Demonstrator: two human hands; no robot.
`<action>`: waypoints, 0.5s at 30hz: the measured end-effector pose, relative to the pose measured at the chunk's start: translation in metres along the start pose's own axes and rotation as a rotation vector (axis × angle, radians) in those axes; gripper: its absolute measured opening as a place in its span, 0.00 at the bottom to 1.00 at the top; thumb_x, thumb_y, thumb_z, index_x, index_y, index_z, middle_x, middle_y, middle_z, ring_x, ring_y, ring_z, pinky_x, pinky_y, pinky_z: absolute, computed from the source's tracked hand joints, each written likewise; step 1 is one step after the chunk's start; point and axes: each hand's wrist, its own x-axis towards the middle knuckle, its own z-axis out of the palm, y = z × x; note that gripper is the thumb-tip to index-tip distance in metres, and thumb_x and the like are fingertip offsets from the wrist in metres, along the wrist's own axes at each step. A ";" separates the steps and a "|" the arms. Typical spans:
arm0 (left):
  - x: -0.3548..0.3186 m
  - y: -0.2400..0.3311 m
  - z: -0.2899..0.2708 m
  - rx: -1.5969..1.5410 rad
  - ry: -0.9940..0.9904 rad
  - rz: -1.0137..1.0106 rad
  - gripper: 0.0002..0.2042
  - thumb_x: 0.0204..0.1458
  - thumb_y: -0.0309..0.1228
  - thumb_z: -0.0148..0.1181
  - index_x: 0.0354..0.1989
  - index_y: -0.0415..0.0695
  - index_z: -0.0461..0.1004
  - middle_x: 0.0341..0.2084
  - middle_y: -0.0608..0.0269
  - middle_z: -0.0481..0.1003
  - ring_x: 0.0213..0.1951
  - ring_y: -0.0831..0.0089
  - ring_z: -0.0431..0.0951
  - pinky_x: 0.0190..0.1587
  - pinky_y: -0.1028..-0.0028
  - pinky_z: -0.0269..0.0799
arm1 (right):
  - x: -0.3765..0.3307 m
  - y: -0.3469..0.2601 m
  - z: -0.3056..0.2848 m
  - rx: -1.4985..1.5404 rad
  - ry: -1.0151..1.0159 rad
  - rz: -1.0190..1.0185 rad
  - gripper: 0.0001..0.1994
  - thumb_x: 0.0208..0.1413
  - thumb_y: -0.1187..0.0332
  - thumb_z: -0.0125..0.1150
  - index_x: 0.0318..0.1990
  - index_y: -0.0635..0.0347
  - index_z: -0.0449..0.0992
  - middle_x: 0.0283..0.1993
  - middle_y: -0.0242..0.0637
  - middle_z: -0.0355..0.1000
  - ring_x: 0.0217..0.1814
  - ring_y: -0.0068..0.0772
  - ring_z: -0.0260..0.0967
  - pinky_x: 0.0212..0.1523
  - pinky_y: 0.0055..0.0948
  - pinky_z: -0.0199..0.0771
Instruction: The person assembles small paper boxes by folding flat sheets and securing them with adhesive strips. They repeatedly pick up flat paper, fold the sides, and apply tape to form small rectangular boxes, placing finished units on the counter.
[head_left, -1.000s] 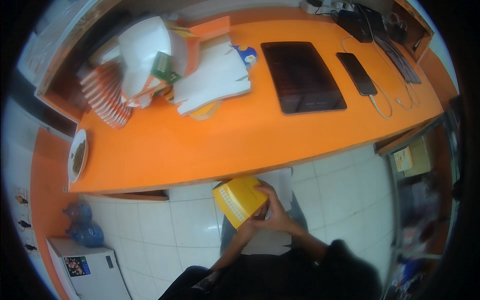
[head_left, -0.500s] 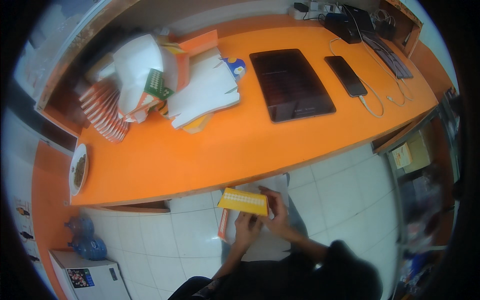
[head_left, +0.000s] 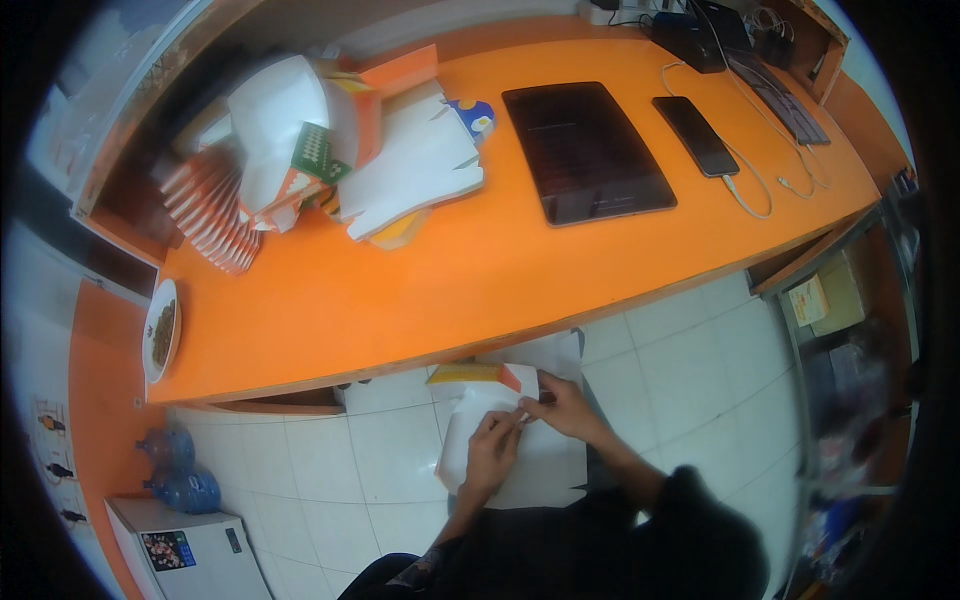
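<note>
A partly folded cardboard food box [head_left: 468,418] is in both hands over my lap, its white inner side facing up and a yellow side panel standing at the far edge. My left hand [head_left: 492,450] has its fingers closed on the near edge of the box. The fingers of my right hand [head_left: 570,408] pinch its right corner, close beside the left fingertips. Beneath them, a flat white card sheet [head_left: 545,475] lies across my lap. Exactly which flap the fingertips hold is hard to make out.
On the orange desk [head_left: 400,310] lie white card blanks [head_left: 415,165], a fanned stack of orange-and-white cartons [head_left: 208,212], a tablet [head_left: 590,150], a cabled phone [head_left: 695,135] and a bowl of food [head_left: 163,335]. Blue water bottles [head_left: 185,480] stand left, above a small white fridge [head_left: 190,550].
The box has turned so its white inside shows instead of the broad yellow panel. Both hands have shifted slightly, still gripping it. The view has tilted a little.
</note>
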 end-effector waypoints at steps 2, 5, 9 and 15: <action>0.000 -0.001 0.000 0.021 -0.020 -0.008 0.13 0.50 0.21 0.60 0.46 0.41 0.76 0.28 0.57 0.74 0.29 0.71 0.75 0.35 0.74 0.71 | 0.002 0.004 -0.004 -0.005 0.025 -0.004 0.13 0.53 0.71 0.63 0.43 0.70 0.72 0.36 0.39 0.75 0.35 0.24 0.74 0.29 0.23 0.75; 0.000 -0.004 0.001 -0.014 0.062 -0.074 0.13 0.51 0.22 0.60 0.46 0.39 0.75 0.29 0.58 0.75 0.30 0.75 0.75 0.36 0.75 0.71 | 0.005 0.002 -0.017 -0.034 0.057 0.038 0.12 0.52 0.71 0.64 0.41 0.70 0.73 0.35 0.38 0.75 0.35 0.23 0.73 0.33 0.23 0.75; 0.002 -0.012 0.006 -0.201 0.091 -0.216 0.12 0.52 0.23 0.60 0.46 0.37 0.73 0.29 0.63 0.75 0.31 0.80 0.73 0.38 0.77 0.70 | 0.007 -0.004 -0.024 0.047 0.040 0.169 0.11 0.50 0.71 0.67 0.38 0.68 0.75 0.34 0.36 0.75 0.36 0.23 0.73 0.37 0.22 0.74; 0.011 -0.021 0.014 -0.384 0.175 -0.385 0.09 0.52 0.25 0.62 0.40 0.36 0.72 0.25 0.67 0.73 0.30 0.82 0.71 0.36 0.80 0.68 | 0.003 0.000 -0.010 0.100 0.126 0.040 0.10 0.49 0.72 0.68 0.36 0.67 0.76 0.34 0.34 0.76 0.38 0.23 0.73 0.41 0.21 0.73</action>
